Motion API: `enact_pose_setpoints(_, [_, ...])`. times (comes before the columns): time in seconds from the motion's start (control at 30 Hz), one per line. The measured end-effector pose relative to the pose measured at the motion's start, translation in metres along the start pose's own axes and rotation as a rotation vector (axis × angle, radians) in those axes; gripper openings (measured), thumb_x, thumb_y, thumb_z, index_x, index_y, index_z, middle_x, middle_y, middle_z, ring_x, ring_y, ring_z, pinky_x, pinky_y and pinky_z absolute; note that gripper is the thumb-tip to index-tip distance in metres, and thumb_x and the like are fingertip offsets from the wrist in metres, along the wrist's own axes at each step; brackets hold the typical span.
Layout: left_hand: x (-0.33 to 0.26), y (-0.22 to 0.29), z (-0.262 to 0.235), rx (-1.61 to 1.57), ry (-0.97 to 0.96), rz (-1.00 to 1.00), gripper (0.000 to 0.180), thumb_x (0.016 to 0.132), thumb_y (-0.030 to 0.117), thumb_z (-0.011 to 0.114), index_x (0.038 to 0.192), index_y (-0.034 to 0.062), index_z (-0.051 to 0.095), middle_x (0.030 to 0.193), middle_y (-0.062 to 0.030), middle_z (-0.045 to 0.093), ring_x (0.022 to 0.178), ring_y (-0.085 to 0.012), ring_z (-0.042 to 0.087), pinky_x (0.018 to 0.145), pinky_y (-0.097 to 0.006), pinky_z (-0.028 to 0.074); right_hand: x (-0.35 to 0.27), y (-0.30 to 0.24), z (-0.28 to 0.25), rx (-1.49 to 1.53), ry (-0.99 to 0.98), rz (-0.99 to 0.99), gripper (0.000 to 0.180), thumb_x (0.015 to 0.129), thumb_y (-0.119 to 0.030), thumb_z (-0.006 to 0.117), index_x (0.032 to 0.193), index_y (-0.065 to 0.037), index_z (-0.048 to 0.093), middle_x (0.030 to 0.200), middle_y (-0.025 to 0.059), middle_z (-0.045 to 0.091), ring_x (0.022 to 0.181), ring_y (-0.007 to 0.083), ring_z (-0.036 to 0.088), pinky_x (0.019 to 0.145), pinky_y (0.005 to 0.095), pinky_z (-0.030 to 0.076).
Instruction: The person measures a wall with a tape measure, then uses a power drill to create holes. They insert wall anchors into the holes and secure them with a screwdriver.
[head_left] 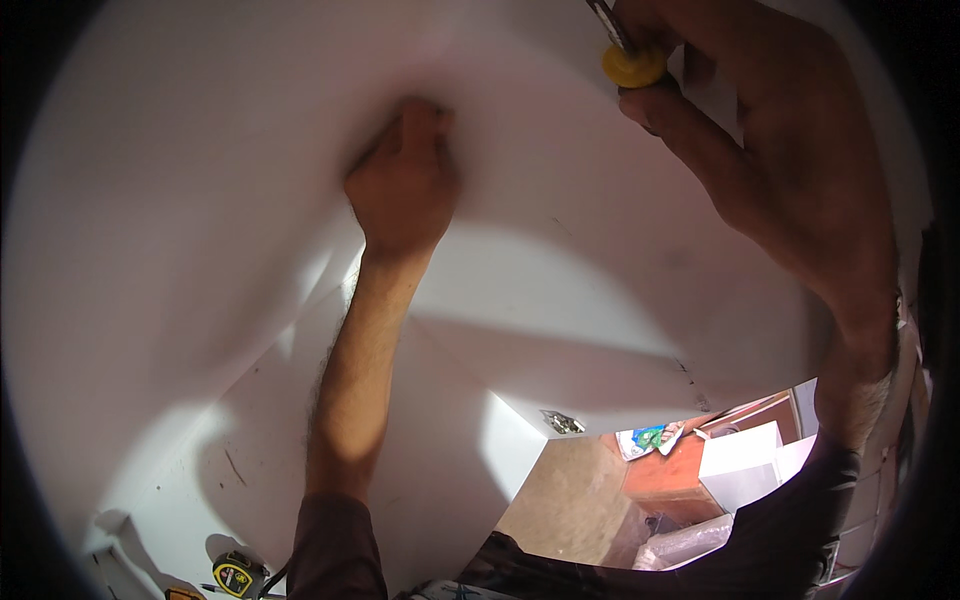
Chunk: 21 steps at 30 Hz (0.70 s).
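My left hand (pixel 405 180) is up against the white panel (pixel 540 150), its fingers curled in toward the palm. Whatever they hold, if anything, is hidden from me. At the upper right, my right hand (pixel 770 130) grips a screwdriver-like tool with a round yellow handle end (pixel 634 66). Its metal shaft points up and left, out of the picture, so its tip does not show. The tool is to the right of my left hand and apart from it.
White panels meet at corners around my arms, like a cabinet's inside. A metal hinge (pixel 563 422) sits by the lower opening. A yellow and black tape measure (pixel 238 574) lies at the bottom left. Beyond the opening are white boxes (pixel 740 465) and an orange-brown surface (pixel 668 470).
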<state>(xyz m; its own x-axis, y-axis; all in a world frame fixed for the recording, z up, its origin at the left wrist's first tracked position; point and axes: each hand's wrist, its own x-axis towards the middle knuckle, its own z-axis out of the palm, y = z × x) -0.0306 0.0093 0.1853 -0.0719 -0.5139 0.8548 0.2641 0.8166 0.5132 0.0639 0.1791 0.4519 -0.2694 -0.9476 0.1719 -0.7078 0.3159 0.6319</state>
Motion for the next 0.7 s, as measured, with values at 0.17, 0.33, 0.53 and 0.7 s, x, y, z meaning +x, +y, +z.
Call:
enact_pose_setpoints(0.17, [-0.002, -0.001, 0.005, 0.027, 0.03, -0.001, 0.006, 0.097, 0.009, 0.067, 0.097, 0.0132, 0.063, 0.072, -0.0047, 0.067, 0.059, -0.0243, 0.065, 0.053, -0.039, 0.052, 0.001, 0.004, -0.001, 0.013, 0.012, -0.001, 0.037, 0.091, -0.006, 0.078, 0.126, -0.007, 0.068, 0.115, 0.0064, 0.076, 0.095, 0.0146, 0.07, 0.072, 0.0287, 0.052])
enact_pose_setpoints(0.33, [-0.005, 0.002, 0.008, -0.042, 0.059, -0.01, 0.011, 0.092, 0.006, 0.068, 0.096, 0.0145, 0.063, 0.075, -0.0023, 0.07, 0.061, -0.0232, 0.067, 0.053, -0.039, 0.053, 0.007, 0.001, -0.002, 0.013, -0.004, 0.005, 0.037, 0.091, -0.006, 0.078, 0.126, -0.007, 0.068, 0.116, 0.0064, 0.076, 0.095, 0.0148, 0.07, 0.072, 0.0289, 0.052])
enact_pose_setpoints(0.53, [-0.015, 0.0, 0.01, -0.107, 0.073, -0.102, 0.01, 0.096, 0.012, 0.068, 0.101, 0.0119, 0.059, 0.072, -0.0067, 0.068, 0.06, -0.0259, 0.067, 0.053, -0.041, 0.054, 0.017, 0.003, 0.015, 0.08, 0.041, 0.001, 0.036, 0.092, -0.006, 0.078, 0.127, -0.007, 0.068, 0.116, 0.0064, 0.076, 0.095, 0.015, 0.07, 0.072, 0.0291, 0.052])
enact_pose_setpoints(0.7, [-0.034, -0.007, 0.017, -0.261, 0.147, -0.109, 0.018, 0.095, 0.016, 0.072, 0.105, 0.0102, 0.058, 0.076, -0.0083, 0.071, 0.058, -0.0271, 0.068, 0.051, -0.039, 0.057, 0.03, -0.004, 0.038, 0.14, 0.128, -0.09, 0.033, 0.097, -0.009, 0.075, 0.13, -0.009, 0.068, 0.123, 0.006, 0.075, 0.108, 0.0175, 0.072, 0.076, 0.0285, 0.055])
